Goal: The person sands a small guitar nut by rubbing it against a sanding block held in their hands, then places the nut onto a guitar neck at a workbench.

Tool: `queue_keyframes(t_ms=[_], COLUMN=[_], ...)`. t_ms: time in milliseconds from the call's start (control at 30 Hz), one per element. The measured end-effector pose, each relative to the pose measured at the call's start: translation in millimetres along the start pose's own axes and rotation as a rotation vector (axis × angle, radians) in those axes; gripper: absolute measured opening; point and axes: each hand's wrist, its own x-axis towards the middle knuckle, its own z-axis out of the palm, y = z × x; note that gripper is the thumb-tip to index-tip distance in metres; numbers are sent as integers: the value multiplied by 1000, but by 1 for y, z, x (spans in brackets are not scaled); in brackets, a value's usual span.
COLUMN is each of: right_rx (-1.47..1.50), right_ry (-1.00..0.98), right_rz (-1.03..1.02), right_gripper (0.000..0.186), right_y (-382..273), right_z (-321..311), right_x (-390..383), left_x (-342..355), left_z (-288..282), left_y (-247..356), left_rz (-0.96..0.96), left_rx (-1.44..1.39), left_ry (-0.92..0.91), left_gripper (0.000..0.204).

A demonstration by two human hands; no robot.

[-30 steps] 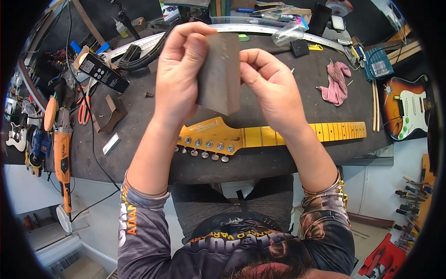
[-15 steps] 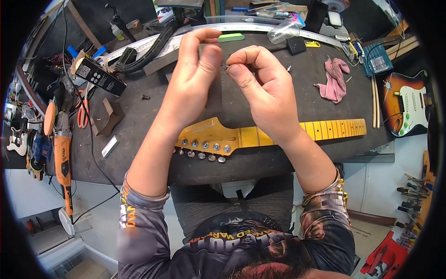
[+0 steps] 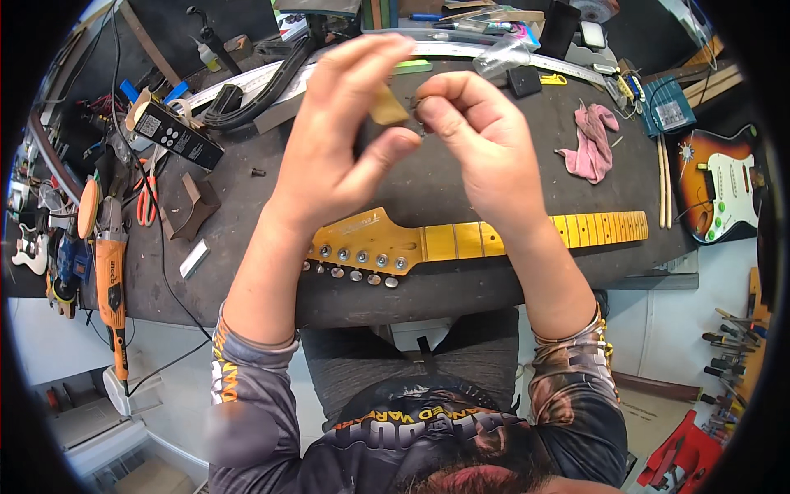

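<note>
Across the dark bench [image 3: 461,296] lies a yellow guitar neck [image 3: 461,241], headstock and tuners to the left, fretboard running right; a pink rag [image 3: 591,146] sits far right, an orange power tool [image 3: 109,272] at the near left edge. Above the neck, both hands are raised. The left hand [image 3: 329,156] pinches a small tan piece [image 3: 385,107] between thumb and fingers, grip clamped on it. The right hand [image 3: 481,136] meets it, fingertips closed on something tiny I cannot make out. This looks like a step of preparing the piece in the air; next it likely wants steady, fine finger work.
</note>
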Motion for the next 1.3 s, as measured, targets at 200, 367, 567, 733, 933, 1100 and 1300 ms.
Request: queue_keyframes(t_ms=[200,367,567,733,933,1100,1300], right_rx=[13,299,377,298,326,-43,-383], right_ry=[-73,-153,-255,-257,-118,-10,54], right_rz=[89,-123,11,-6,61,-6,-211], right_gripper=[12,14,16,17,15,16,13], right_y=[11,8,19,16,11,7,6], right_z=[15,-19,-9,-11,-1,2,2], right_x=[-6,10,8,6,4,0,0], left_x=[-6,-4,-9,-6,-10,-10,-5], left_z=[7,12,7,12,15,10,8], left_y=[5,9,18,18,17,11,13], left_rz=[123,-211,-649,-613,-672,-600,-387], left_rx=[-87,-23,-638,-665,-727,-494,-132], left_ry=[96,8,140,142,165,176,187], left_gripper=[87,61,30,30,29,30,25])
